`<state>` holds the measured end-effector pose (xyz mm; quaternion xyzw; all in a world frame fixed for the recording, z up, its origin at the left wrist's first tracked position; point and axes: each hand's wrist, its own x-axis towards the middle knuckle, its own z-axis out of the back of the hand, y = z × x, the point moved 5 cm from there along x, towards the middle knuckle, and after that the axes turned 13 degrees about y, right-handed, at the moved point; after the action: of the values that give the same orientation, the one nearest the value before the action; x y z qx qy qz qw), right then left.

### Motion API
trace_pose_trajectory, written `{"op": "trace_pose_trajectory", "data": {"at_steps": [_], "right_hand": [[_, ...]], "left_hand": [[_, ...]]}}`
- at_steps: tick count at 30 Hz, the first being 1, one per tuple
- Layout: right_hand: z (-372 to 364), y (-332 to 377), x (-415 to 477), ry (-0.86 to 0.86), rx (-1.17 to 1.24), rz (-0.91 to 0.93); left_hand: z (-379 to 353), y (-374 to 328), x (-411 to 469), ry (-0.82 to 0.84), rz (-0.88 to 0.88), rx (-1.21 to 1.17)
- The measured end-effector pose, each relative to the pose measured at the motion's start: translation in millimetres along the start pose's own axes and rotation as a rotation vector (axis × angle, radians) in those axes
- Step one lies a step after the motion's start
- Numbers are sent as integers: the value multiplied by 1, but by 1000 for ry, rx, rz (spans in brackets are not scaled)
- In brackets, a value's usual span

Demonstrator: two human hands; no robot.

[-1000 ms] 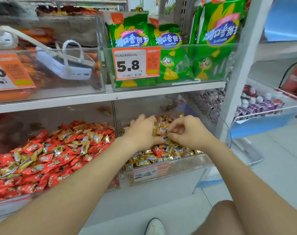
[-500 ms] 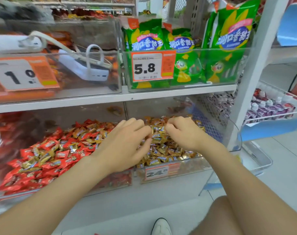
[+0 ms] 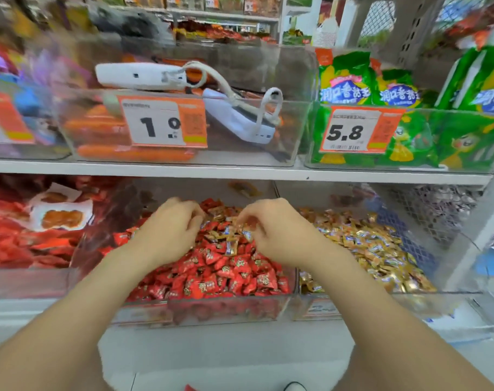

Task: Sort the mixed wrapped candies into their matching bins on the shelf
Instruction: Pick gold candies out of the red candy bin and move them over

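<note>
Head view: pale floor [image 3: 226, 356] lies nearest, with a white shoe tip [image 3: 295, 387] at the bottom edge. On the lower shelf, a clear plastic bin [image 3: 212, 301] holds crinkly red candies [image 3: 226, 275] with stray gold candies [image 3: 230, 245] on top. The left hand [image 3: 169, 232] curls over them, too blurred to tell if it holds any. The right hand [image 3: 279, 235] pinches a gold one. The neighbouring bin [image 3: 409, 294] on the right holds gold wrappers. Behind, a white shelf board [image 3: 155, 167] carries clear bins, price tags [image 3: 161, 122], a white power bank [image 3: 240, 122] and green bags [image 3: 347, 80]

White shelving [image 3: 240, 169] w/ pale floor [image 3: 226, 382] below
</note>
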<state>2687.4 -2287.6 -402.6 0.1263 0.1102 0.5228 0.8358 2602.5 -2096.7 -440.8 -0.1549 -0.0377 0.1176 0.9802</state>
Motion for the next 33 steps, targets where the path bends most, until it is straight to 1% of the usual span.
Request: {"op": "trace_pose_trajectory", "data": {"at_steps": [2, 4, 6, 7, 9, 13, 17, 21, 25, 27, 30, 33], "right_hand": [[-1, -2, 19, 13, -71, -62], [-11, 0, 35, 136, -114, -93], [-24, -1, 49, 289, -125, -105], [-29, -2, 56, 338, -125, -109], [-33, -11, 67, 358, -91, -112], [-30, -21, 74, 340, -53, -102], [-28, -20, 74, 259, 95, -52], [-25, -19, 68, 213, 145, -28], [-25, -22, 61, 203, 212, -137], [-19, -20, 56, 147, 272, -191], [-8, -14, 50, 0, 424, -242], [-4, -9, 46, -55, 363, -258]], "left_hand": [[-3, 13, 11, 38, 7, 30], [-7, 18, 20, 76, -20, 13], [-13, 19, 27, 127, -77, -46], [-16, 18, 30, 156, -109, -60], [-24, 18, 37, 220, -149, -28], [-35, 23, 47, 382, -129, -4], [-32, 22, 51, 366, -161, 30], [-23, 20, 46, 334, -138, 1], [-9, 20, 35, 331, -80, -47], [-1, 21, 28, 330, -29, -144], [5, 27, 17, 332, 57, -376], [4, 32, 9, 328, 144, -652]]}}
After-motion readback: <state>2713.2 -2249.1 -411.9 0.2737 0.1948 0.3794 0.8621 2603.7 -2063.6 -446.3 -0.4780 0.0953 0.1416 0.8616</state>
